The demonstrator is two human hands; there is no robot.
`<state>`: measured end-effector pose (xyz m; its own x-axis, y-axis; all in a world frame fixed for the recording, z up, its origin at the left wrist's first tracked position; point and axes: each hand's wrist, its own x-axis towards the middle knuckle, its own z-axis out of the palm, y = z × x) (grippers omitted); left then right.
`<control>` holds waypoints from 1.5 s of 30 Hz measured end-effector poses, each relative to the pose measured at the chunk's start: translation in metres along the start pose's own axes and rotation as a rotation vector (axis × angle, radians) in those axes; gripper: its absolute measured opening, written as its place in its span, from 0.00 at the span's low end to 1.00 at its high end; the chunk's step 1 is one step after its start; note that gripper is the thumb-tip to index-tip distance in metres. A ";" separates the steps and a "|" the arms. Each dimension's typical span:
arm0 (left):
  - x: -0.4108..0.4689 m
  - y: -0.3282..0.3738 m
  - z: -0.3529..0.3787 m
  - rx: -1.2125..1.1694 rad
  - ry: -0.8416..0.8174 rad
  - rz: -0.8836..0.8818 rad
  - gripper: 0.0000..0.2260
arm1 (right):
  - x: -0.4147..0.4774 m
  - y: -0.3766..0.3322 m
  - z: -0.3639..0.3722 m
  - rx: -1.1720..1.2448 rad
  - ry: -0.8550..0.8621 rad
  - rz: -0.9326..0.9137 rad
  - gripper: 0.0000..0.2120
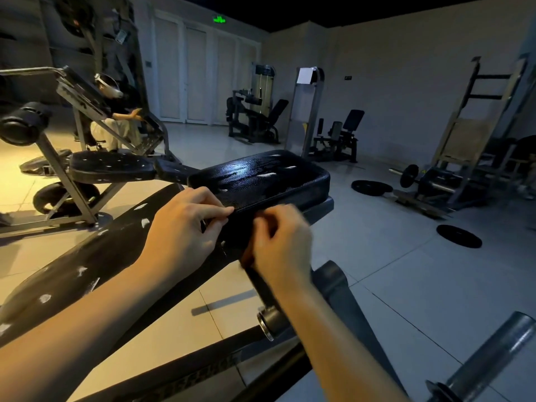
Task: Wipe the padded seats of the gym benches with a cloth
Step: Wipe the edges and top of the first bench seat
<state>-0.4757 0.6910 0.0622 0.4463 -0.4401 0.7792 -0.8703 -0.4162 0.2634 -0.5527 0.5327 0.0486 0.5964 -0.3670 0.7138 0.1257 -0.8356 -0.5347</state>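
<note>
While the left hand (185, 227) pinches a dark cloth (238, 231) with curled fingers at the near edge of the shiny black padded seat (261, 175), the blurry right hand (281, 242) grips it just beside.

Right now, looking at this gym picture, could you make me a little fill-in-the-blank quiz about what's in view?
1. The lit sign above the doors glows ____.
2. ____ loose weight plates lie flat on the floor tiles.
3. The left hand and right hand are at the near edge of a padded seat coloured ____.
Missing words: green; two; black.
</note>
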 end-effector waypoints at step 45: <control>-0.003 -0.002 0.000 -0.063 0.019 -0.060 0.10 | 0.026 0.020 -0.017 0.019 0.120 0.192 0.05</control>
<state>-0.4758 0.6932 0.0596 0.4942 -0.4004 0.7716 -0.8539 -0.3902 0.3445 -0.5478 0.4994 0.0644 0.5123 -0.5653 0.6466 0.0351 -0.7384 -0.6734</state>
